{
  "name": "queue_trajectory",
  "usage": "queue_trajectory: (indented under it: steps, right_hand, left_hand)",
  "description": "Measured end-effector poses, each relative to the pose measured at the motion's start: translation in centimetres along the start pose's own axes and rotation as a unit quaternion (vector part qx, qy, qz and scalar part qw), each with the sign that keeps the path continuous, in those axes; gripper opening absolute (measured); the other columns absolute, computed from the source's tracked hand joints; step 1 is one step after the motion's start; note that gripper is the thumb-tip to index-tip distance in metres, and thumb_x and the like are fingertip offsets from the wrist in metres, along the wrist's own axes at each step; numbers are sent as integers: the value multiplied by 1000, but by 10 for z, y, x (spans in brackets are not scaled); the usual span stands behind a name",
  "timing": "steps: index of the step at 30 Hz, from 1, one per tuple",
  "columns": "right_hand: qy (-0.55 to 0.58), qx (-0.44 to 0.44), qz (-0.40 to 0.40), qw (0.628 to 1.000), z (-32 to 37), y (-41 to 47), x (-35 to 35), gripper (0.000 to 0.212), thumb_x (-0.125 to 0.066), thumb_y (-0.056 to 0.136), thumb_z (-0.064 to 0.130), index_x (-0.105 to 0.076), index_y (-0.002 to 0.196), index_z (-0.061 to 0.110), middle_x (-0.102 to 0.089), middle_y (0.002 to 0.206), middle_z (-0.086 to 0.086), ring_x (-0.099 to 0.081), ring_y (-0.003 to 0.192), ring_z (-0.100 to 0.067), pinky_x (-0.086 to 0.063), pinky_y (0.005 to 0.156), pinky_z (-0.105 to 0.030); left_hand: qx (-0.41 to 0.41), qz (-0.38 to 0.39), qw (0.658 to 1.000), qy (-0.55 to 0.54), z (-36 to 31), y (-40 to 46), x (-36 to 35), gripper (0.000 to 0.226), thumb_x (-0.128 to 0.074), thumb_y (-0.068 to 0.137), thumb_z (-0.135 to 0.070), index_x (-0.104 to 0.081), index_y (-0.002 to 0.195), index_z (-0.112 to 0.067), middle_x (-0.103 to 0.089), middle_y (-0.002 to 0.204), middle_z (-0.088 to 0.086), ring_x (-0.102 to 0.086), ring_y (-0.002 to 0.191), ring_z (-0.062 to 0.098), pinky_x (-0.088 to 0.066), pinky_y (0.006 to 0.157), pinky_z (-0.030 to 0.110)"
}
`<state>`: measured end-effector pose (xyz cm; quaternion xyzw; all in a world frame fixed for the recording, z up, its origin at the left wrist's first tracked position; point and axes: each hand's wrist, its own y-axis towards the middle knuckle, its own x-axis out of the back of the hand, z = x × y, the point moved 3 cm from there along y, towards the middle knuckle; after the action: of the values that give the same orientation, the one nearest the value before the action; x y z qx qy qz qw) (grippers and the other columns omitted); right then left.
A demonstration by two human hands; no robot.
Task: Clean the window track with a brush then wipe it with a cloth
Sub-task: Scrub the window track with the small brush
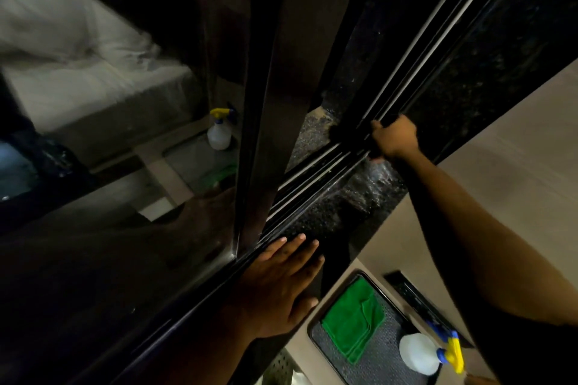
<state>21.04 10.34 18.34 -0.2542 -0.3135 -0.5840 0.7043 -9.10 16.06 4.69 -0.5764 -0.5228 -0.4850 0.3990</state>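
Left hand (pixel 281 284) lies flat, fingers spread, on speckled stone sill (pixel 316 216); right hand (pixel 394 140) grips something dark on ribbed metal track (pixel 316 170).

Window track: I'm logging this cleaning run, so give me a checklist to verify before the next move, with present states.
1. Right hand is at the window track: ok.
2. Brush in that hand: cannot tell, grip closed, tool hidden.
3. Left hand braced flat on the sill: ok.
4. Green cloth ready on the tray: ok.
5. Spray bottle within view on tray: ok.
6. Track free of dirt: cannot tell, too dark.
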Motion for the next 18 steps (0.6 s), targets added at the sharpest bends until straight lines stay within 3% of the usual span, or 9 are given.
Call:
queue_trajectory:
  steps: [2,3,4,6,9,11,13,16,18]
  right_hand:
    - [26,-12,107,994,3,1,-5,21,-59,89,14,-61,98,-5,-67,83,-25,-68,53,-12,-57,60,-35]
    - [80,-21,100,992,8,3,0,19,-60,88,11,-60,96,-5,-66,86,-27,-67,50,-8,-58,60,-35]
    - [112,-37,49,992,9,5,8,20,-60,88,16,-59,92,-3,-66,91,-27,-71,59,-14,-60,64,-37]
    - [61,-62,-44,995,2,5,13,33,-55,88,32,-60,91,-1,-68,99,-24,-71,85,-34,-58,75,-38]
    - [4,-27,55,998,5,-15,-8,29,-51,90,29,-60,73,7,-68,75,-17,-68,67,-33,-52,52,-22]
    - [46,-35,41,997,11,-16,-6,28,-53,88,26,-58,66,9,-68,73,-18,-68,65,-35,-58,56,-35]
    - [36,-24,-21,999,7,-11,0,30,-56,88,28,-65,76,2,-69,79,-20,-69,71,-33,-58,64,-40]
    - [16,-13,148,989,8,-35,-21,31,-53,88,26,-65,73,2,-68,59,-16,-66,46,-24,-51,41,-27]
    - [100,-20,184,978,15,-44,-30,32,-52,86,29,-61,68,5,-65,47,-12,-62,37,-23,-48,37,-24]
  left_hand:
    - [6,-3,1000,7,1,1,-1,64,-31,96,-55,-28,151,-23,-17,163,1,-10,150,23,-7,118,41]
    - [7,-1,1000,6,1,1,-1,64,-30,96,-56,-28,151,-23,-17,163,1,-10,151,23,-7,119,42]
    - [4,2,1000,4,0,2,-2,64,-29,96,-56,-27,151,-24,-16,163,1,-9,151,23,-8,120,43]
    - [3,-1,1000,1,1,2,-5,64,-28,97,-57,-25,152,-24,-15,163,1,-7,151,23,-9,120,44]
    - [5,11,1000,5,0,1,-3,64,-29,97,-56,-27,151,-23,-15,163,2,-9,151,23,-10,116,42]
    - [2,3,1000,3,0,2,-3,64,-28,97,-56,-25,152,-24,-13,163,2,-7,151,23,-10,119,44]
    - [1,-3,1000,4,0,2,-4,64,-28,96,-56,-26,152,-23,-14,163,2,-9,151,23,-13,122,45]
    - [2,1,1000,0,0,2,0,64,-32,95,-56,-31,150,-23,-21,162,3,-16,149,24,-20,119,48]
    - [-1,0,1000,-2,0,1,1,64,-32,95,-56,-30,150,-23,-20,162,2,-16,150,24,-21,119,47]
